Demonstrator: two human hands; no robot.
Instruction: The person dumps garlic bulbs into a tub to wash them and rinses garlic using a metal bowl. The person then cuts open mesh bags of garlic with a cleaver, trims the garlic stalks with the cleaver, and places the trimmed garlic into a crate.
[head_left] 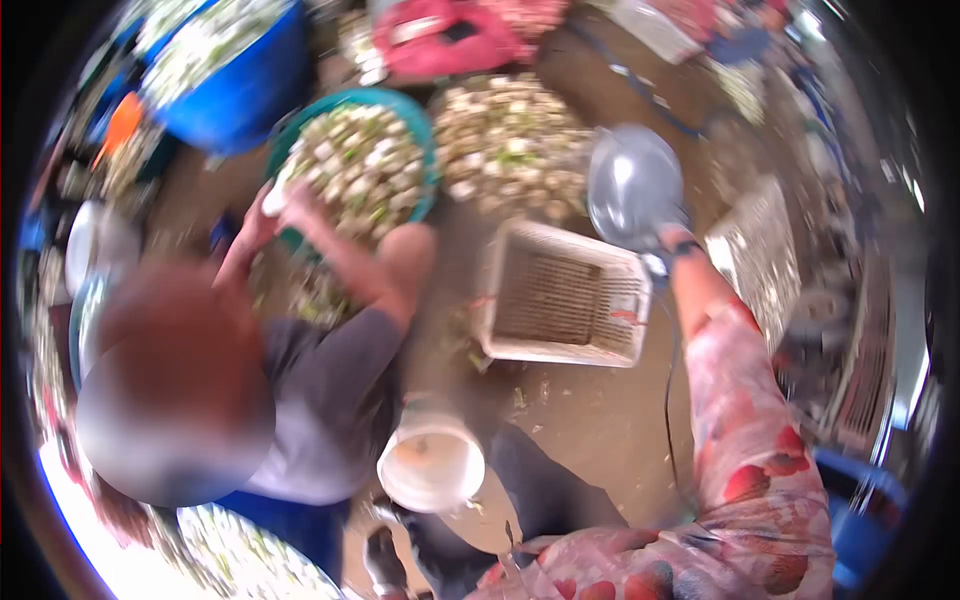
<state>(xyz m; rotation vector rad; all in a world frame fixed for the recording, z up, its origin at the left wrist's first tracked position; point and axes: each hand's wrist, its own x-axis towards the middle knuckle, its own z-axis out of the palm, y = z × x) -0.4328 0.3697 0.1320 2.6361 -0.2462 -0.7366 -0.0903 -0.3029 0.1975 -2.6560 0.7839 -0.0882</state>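
Observation:
My right arm, in a pink floral sleeve, reaches forward. At its end my right hand [674, 236] grips the near edge of a shiny grey rounded thing [632, 180] whose kind I cannot make out; the fingers are partly hidden. A dark cord [668, 400] hangs below it. Just left of this hand a white slatted crate [570, 352] lies on the floor with its inside showing. My left sleeve [610, 568] crosses the bottom edge. A blurred bit of my left hand [510, 572] shows there, beside a thin dark pointed thing [510, 534]; its fingers are unclear.
A co-worker [320, 410] on the left handles a white piece over a green tub [432, 185] of pale bulbs. A heap of bulbs [510, 145] lies beside it. A white bucket [432, 500] stands near my legs. A blue tub [250, 100] is at the upper left.

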